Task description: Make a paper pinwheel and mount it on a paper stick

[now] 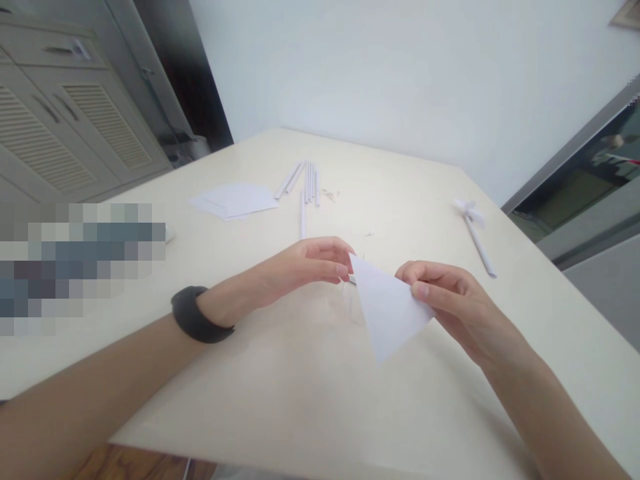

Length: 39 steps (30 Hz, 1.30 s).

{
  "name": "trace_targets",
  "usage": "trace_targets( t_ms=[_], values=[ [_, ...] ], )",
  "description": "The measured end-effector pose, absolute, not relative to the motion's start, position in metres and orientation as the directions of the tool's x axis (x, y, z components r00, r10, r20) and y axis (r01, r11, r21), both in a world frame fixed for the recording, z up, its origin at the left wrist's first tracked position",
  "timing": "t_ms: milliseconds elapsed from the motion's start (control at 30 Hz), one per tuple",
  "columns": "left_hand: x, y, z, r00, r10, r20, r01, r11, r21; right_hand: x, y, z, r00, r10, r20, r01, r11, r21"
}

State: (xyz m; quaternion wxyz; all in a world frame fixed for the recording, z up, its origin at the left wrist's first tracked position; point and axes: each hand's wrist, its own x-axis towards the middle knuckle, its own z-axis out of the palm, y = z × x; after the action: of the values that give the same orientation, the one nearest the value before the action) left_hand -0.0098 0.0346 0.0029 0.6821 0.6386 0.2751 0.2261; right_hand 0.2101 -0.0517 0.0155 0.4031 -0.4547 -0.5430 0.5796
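**Folded paper pinched between both hands**

The white paper triangle (385,307) hangs just above the surface (280,393), near its front edge, long axis running from the upper left corner down to its point. The left hand (305,267) pinches that upper corner in a closed grip; the right hand (450,293) clamps the right edge, thumb on top.

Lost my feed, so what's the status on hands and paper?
Left hand and right hand both pinching folded paper triangle above table. Paper sticks, sheets lie farther back, not in the way.
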Motion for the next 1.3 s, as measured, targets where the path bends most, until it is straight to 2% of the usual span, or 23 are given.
trace_targets(
  t_ms=[200, 367, 633, 833, 1067, 1200, 1300],
  values=[
    [-0.010, 0.024, 0.007, 0.866, 0.496, -0.069, 0.020, 0.104, 0.994, 0.201, -0.052, -0.001, -0.344, 0.913, -0.219, -0.069, -0.257, -0.964],
    [-0.006, 0.019, -0.001, 0.873, 0.488, 0.002, -0.059, 0.102, 0.993, 0.192, -0.051, -0.003, -0.316, 0.908, -0.275, -0.048, -0.305, -0.951],
    [-0.007, 0.019, -0.002, 0.896, 0.443, -0.026, -0.044, 0.146, 0.988, 0.194, -0.051, -0.003, -0.276, 0.914, -0.297, 0.013, -0.305, -0.952],
    [-0.005, 0.018, -0.005, 0.871, 0.490, -0.043, -0.050, 0.175, 0.983, 0.193, -0.050, -0.004, -0.207, 0.938, -0.278, 0.038, -0.276, -0.960],
    [-0.005, 0.015, 0.003, 0.843, 0.536, -0.052, 0.001, 0.095, 0.995, 0.190, -0.051, -0.002, -0.192, 0.946, -0.261, 0.056, -0.255, -0.965],
    [-0.003, 0.013, 0.002, 0.774, 0.626, -0.092, 0.047, 0.089, 0.995, 0.186, -0.054, 0.001, -0.172, 0.954, -0.246, 0.095, -0.233, -0.968],
    [-0.003, 0.014, -0.005, 0.733, 0.659, -0.170, 0.056, 0.190, 0.980, 0.183, -0.055, 0.001, -0.179, 0.962, -0.205, 0.101, -0.189, -0.977]
  ],
)
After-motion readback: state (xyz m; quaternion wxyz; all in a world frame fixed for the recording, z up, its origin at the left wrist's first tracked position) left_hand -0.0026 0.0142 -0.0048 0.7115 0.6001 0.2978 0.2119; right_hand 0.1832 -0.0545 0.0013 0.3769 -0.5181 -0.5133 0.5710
